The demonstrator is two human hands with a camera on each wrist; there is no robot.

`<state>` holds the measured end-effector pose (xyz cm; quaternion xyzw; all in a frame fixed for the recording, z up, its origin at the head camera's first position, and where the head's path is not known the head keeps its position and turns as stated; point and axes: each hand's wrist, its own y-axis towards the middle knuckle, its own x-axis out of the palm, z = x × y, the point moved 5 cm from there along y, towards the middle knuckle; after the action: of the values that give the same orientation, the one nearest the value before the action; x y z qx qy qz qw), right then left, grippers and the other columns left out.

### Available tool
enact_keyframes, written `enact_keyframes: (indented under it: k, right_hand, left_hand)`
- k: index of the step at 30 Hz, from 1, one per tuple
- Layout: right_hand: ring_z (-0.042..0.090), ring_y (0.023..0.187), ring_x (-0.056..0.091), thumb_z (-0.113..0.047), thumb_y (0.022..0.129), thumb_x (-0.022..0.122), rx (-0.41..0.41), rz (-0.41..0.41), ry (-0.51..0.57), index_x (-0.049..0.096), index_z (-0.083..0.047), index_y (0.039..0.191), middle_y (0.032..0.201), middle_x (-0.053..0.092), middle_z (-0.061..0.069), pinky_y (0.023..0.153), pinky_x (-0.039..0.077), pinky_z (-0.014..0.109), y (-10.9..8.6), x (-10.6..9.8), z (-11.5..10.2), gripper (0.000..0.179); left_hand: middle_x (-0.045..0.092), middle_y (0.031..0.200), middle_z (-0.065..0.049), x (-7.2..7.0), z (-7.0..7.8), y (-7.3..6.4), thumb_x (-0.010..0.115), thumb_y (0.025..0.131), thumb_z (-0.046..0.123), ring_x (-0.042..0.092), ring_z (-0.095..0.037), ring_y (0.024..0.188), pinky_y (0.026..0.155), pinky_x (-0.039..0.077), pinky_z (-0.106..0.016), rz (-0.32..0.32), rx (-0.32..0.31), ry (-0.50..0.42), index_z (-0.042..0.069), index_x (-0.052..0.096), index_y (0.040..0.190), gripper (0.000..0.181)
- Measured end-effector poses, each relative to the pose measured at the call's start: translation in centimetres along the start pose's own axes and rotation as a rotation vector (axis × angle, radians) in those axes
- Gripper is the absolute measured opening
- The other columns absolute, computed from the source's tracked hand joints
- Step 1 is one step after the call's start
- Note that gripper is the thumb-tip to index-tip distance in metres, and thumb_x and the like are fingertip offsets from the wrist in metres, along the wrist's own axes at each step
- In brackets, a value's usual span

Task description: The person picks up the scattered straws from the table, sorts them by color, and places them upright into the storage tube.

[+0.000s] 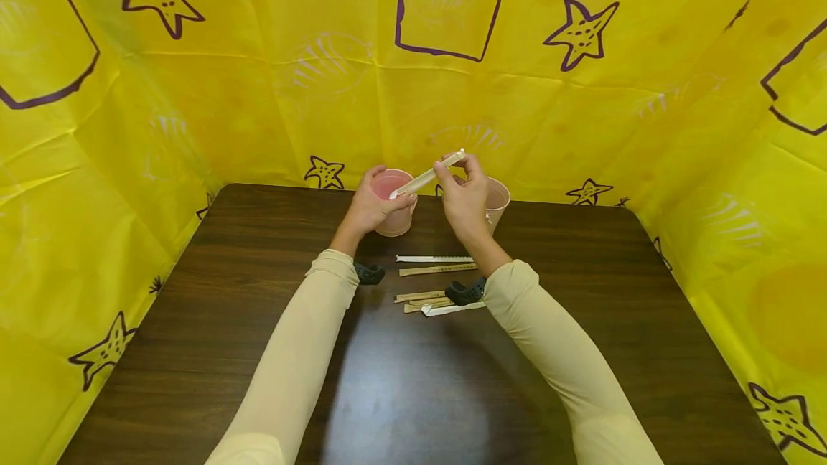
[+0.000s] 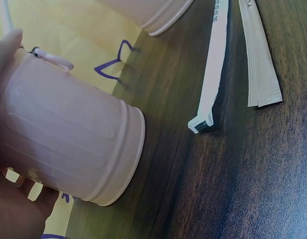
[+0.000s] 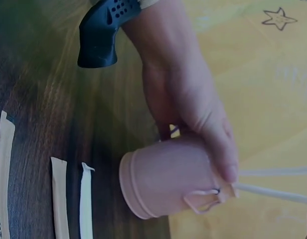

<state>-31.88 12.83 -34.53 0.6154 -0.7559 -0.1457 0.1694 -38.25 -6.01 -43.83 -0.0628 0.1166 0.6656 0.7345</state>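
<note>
My left hand [image 1: 373, 205] grips a small pink bin [image 1: 394, 225], lifted above the table with its mouth tipped toward me. In the left wrist view, this bin [image 2: 69, 134] has ribbed sides and a little side handle. My right hand [image 1: 466, 196] pinches a long white paper-wrapped stick [image 1: 423, 179] near its upper end. Its lower end lies at the bin's mouth, close to my left thumb. Two pale sticks [image 3: 273, 192] extend from the mouth in the right wrist view. A second pink bin [image 1: 497, 201] stands behind my right hand, partly hidden.
On the dark wooden table [image 1: 271, 293] lie a white wrapped stick [image 1: 426, 259] and a brown one [image 1: 433, 270]. Nearer me is a cluster of several brown and white ones [image 1: 420, 298], partly covered by the right wrist camera [image 1: 465, 293]. A yellow patterned cloth [image 1: 245, 128] hangs behind the table.
</note>
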Motion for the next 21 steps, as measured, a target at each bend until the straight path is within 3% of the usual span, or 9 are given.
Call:
enact_keyframes:
  k: [7, 9, 14, 21]
  right_hand:
    - [0.007, 0.073, 0.058, -0.011, 0.096, 0.071, 0.033, -0.015, -0.103, 0.063, 0.006, 0.116, 0.108, 0.065, 0.013, 0.055, 0.04, 0.016, 0.5, 1.1, 1.5, 0.028]
    - [0.007, 0.07, 0.056, -0.012, 0.096, 0.072, 0.041, -0.025, -0.115, 0.064, 0.006, 0.117, 0.111, 0.065, 0.016, 0.055, 0.039, 0.016, 0.5, 1.3, 1.9, 0.029]
    - [0.004, 0.065, 0.05, -0.012, 0.095, 0.073, 0.064, -0.027, -0.132, 0.064, 0.005, 0.118, 0.112, 0.066, 0.017, 0.053, 0.039, 0.016, 0.4, 1.3, 2.8, 0.03]
    - [0.004, 0.085, 0.057, -0.015, 0.093, 0.076, 0.068, -0.014, -0.165, 0.065, 0.0, 0.118, 0.112, 0.067, 0.016, 0.068, 0.046, 0.014, 0.4, 0.7, 3.0, 0.032]
  left_hand:
    - [0.047, 0.149, -0.013, -0.2, -0.1, 0.0, 0.091, 0.074, 0.042, 0.051, -0.03, 0.133, 0.116, 0.041, -0.049, 0.011, -0.004, 0.02, 0.019, 0.031, 0.157, 0.105]
    - [0.047, 0.15, -0.014, -0.1, -0.2, 0.1, 0.091, 0.075, 0.042, 0.051, -0.03, 0.133, 0.116, 0.041, -0.048, 0.007, -0.001, 0.015, 0.019, 0.03, 0.157, 0.105]
    - [0.047, 0.151, -0.014, 0.1, -0.2, 0.1, 0.091, 0.074, 0.043, 0.051, -0.03, 0.134, 0.117, 0.041, -0.048, -0.01, -0.005, 0.014, 0.02, 0.029, 0.158, 0.106]
    - [0.048, 0.149, -0.015, 0.1, -0.1, 0.2, 0.091, 0.075, 0.038, 0.053, -0.032, 0.132, 0.115, 0.043, -0.048, 0.001, 0.009, 0.013, 0.016, 0.031, 0.157, 0.104]
